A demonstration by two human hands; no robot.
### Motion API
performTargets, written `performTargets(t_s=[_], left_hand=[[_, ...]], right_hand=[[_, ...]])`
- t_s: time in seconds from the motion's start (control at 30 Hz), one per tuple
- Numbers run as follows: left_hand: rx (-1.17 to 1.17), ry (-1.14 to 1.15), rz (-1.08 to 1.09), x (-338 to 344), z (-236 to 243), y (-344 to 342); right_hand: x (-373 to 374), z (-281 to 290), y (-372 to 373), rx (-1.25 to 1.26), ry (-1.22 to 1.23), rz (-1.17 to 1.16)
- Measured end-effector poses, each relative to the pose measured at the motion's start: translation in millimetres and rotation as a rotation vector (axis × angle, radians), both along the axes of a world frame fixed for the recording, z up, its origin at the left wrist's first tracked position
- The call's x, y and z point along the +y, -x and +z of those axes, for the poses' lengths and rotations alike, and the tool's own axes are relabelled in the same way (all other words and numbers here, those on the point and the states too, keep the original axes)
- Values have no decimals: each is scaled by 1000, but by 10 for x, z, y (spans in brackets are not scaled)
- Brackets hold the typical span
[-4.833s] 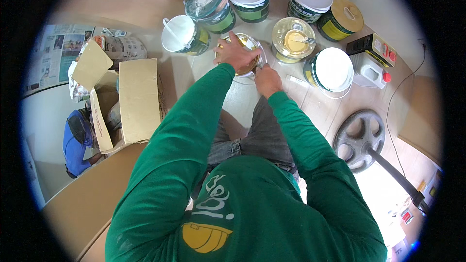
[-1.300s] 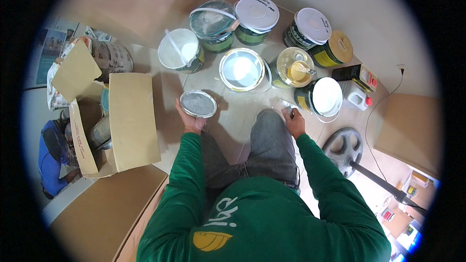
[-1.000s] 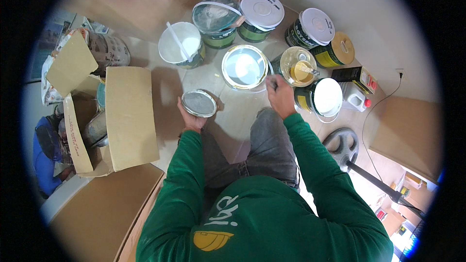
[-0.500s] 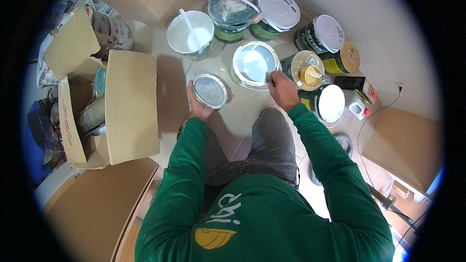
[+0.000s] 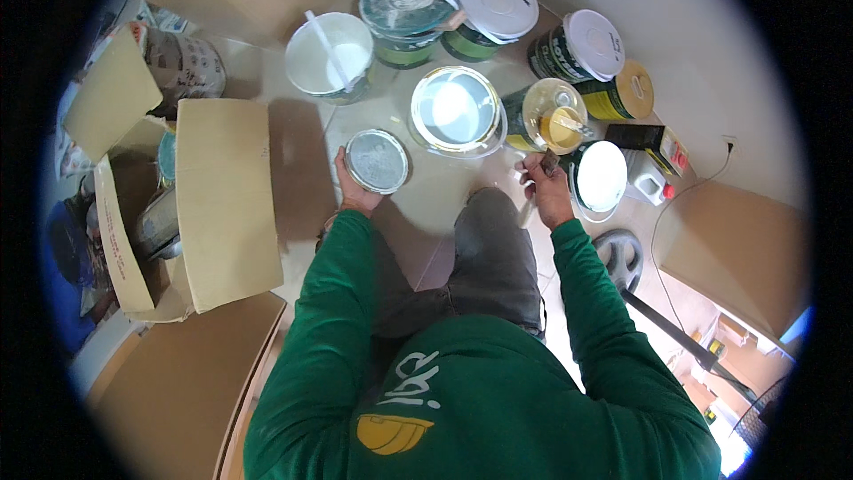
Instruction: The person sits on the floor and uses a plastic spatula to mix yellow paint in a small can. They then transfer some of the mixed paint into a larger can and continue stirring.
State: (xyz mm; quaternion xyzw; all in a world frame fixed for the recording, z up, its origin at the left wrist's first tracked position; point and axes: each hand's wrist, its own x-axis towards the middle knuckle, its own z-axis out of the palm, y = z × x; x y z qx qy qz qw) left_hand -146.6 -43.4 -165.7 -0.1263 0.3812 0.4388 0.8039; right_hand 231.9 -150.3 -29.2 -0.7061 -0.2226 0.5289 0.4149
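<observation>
My left hand (image 5: pixel 354 188) holds a round grey paint can lid (image 5: pixel 377 162) from its left edge, with the face turned up. Right of the lid stands an open paint can (image 5: pixel 418 129) with a pale rim and whitish paint inside. My right hand (image 5: pixel 553 196) is closed on a small, dark, flat-ended tool (image 5: pixel 550 164), its end pointing up and away from me. I cannot make out whether it is a scraper or a brush. This hand is beside the clear-topped tub (image 5: pixel 530 108) with a yellow cup (image 5: pixel 563 131) on it.
A white bucket (image 5: pixel 306 62) stands far left of the can. Lidded tubs (image 5: pixel 496 2) line the back and right, by a white-lidded tub (image 5: pixel 601 176) and a white jug (image 5: pixel 649 185). An open cardboard box (image 5: pixel 227 204) sits at left. A cable (image 5: pixel 662 229) runs down at right.
My right hand has moved from the open can's rim toward the right and nearer to me, still holding the tool. The lid stays in my left hand. The whole view has shifted slightly.
</observation>
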Motion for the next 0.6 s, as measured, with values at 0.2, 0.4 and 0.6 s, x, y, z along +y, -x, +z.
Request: performTargets(t_s=[0.2, 0.4, 0.6], left_hand=[[40, -36, -57, -28, -139, 218], [763, 27, -199, -197, -403, 666], [1052, -311, -392, -519, -42, 301]], right_hand=[[-955, -1020, -703, -422, 320, 207], [-1497, -1756, -741, -621, 325, 214], [-1319, -1841, -597, -707, 553, 185]])
